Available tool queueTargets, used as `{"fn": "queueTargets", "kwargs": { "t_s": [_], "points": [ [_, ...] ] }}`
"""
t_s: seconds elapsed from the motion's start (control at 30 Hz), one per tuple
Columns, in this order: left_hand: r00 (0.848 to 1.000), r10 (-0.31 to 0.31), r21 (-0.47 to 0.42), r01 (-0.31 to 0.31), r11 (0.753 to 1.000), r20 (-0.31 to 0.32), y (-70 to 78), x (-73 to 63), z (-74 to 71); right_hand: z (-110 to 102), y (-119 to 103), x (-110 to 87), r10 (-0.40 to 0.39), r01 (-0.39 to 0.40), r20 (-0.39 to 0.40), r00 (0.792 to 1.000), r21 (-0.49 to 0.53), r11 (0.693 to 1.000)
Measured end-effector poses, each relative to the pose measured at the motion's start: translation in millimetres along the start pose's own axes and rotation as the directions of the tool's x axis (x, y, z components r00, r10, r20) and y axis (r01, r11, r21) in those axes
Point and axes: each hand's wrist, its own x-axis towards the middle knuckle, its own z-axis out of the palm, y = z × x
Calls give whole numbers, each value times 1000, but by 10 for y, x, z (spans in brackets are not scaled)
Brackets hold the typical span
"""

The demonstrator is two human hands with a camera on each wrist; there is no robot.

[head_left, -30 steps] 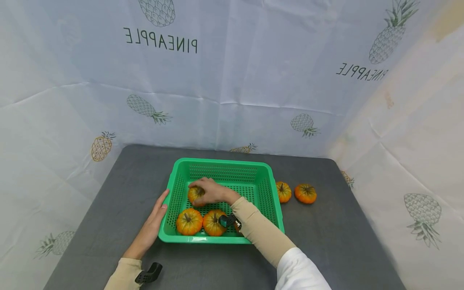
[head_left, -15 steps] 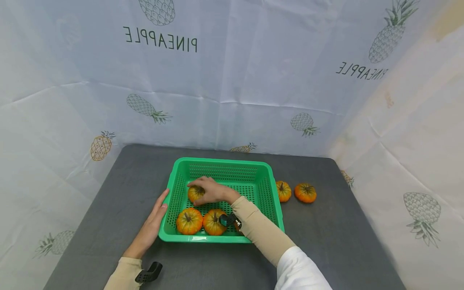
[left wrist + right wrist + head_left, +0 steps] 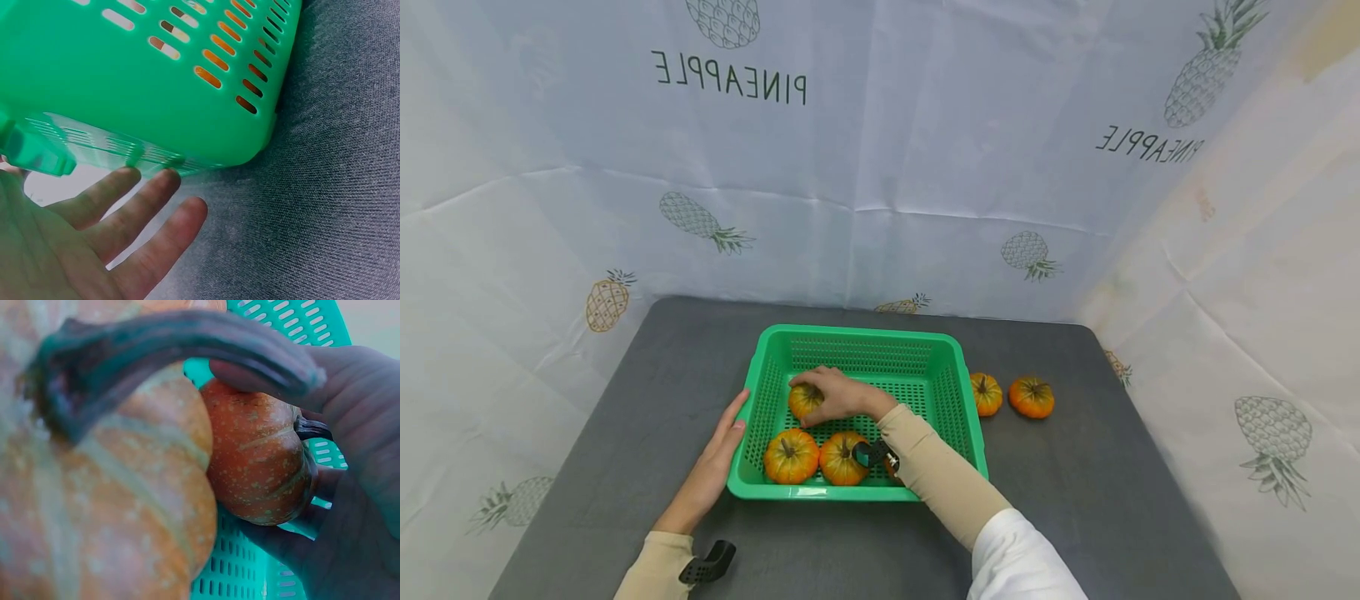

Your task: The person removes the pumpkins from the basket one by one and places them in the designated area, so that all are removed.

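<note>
My right hand (image 3: pixel 844 397) reaches into the green plastic basket (image 3: pixel 861 493) and grips a small orange pumpkin (image 3: pixel 802 402) near the back left. In the right wrist view, thumb and fingers curl round that pumpkin (image 3: pixel 259 465), and its short dark stem faces the palm. Close to that camera is a larger-looking, blurred pumpkin (image 3: pixel 144 506) with a curved stem. Along the basket's left side lies my left hand (image 3: pixel 713 467). The left wrist view has its fingers (image 3: pixel 165 237) fairly straight beside the slotted wall (image 3: pixel 144 94); fingertip contact is hard to tell.
Two pumpkins sit along the basket's front wall, one at left (image 3: pixel 791 457) and one beside it (image 3: pixel 839 467). Another is mostly hidden under the right wrist. Outside, to the right, a pumpkin (image 3: pixel 987 395) touches or nears the basket, with another pumpkin (image 3: pixel 1032 398) beyond it on the grey table (image 3: pixel 1075 500).
</note>
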Motion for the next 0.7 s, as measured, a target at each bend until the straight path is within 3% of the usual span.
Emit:
{"fn": "queueTargets", "kwargs": {
  "t_s": [0.4,0.7],
  "points": [
    [1000,-7,4,7,1000,7,15,-4,-10,-20,1,7,-6,6,-10,1000,38,999],
    [1000,-6,-5,6,1000,10,4,-4,-8,-90,-40,4,-31,41,-92,995,108,993]
  ]
}}
